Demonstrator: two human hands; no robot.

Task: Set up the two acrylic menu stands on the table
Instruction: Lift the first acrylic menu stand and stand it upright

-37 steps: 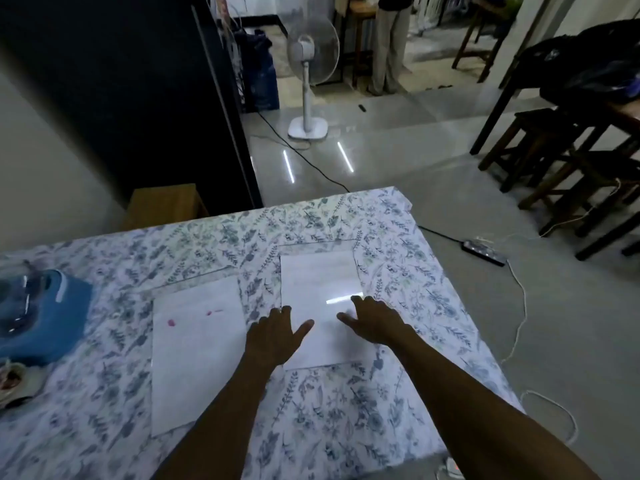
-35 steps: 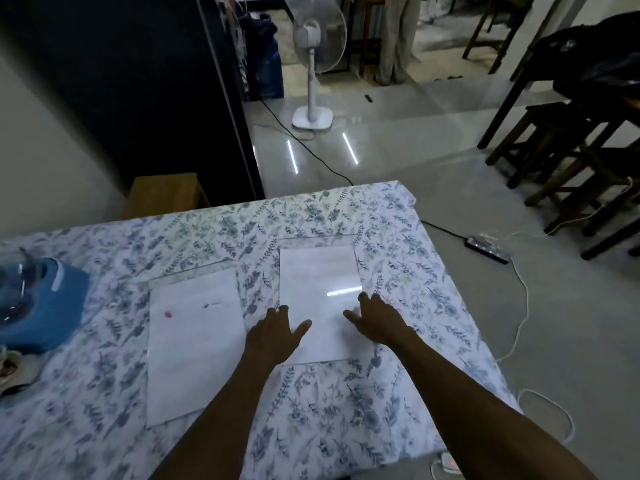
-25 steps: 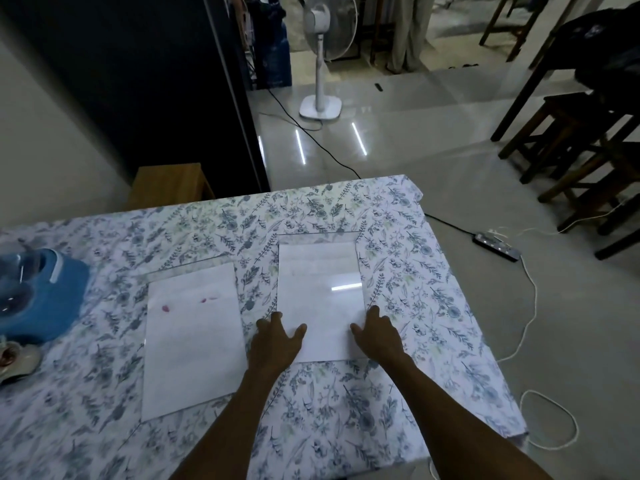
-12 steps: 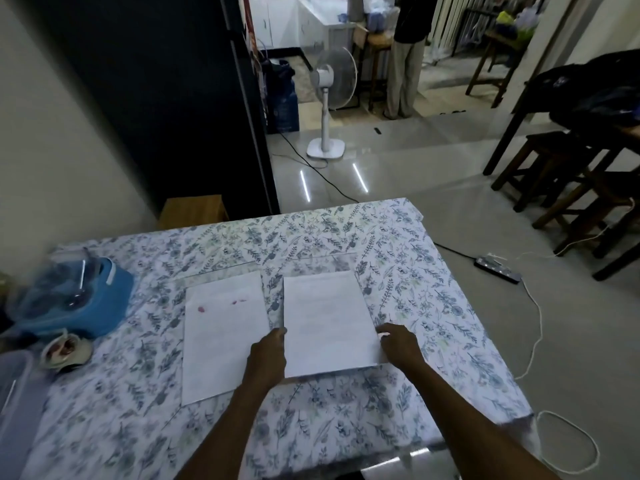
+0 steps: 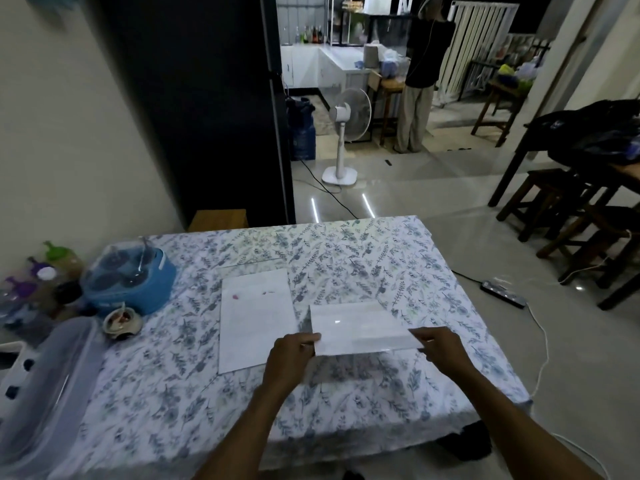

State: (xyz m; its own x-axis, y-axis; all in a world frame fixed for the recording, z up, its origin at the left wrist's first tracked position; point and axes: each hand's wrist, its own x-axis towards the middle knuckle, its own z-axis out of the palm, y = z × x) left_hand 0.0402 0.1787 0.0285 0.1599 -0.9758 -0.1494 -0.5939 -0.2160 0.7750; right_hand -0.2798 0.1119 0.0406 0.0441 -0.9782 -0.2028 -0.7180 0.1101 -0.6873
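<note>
Two clear acrylic menu stands with white paper inserts are on the table with a floral cloth (image 5: 346, 251). The left stand (image 5: 256, 320) lies flat, with small pink marks on its sheet. The right stand (image 5: 356, 327) is tilted, its near edge raised off the cloth. My left hand (image 5: 294, 351) pinches its near left corner and my right hand (image 5: 440, 348) pinches its near right corner.
A blue lidded container (image 5: 130, 278), a small bowl (image 5: 121, 322), bottles (image 5: 34, 282) and a clear plastic box (image 5: 52, 382) crowd the table's left side. Beyond the table stand a white fan (image 5: 343, 140), a person (image 5: 419, 81) and dark stools (image 5: 554, 202).
Both hands slid from flat on the right stand to its near corners and gripped them. Its near edge has lifted off the cloth. The view has tipped up and pulled back.
</note>
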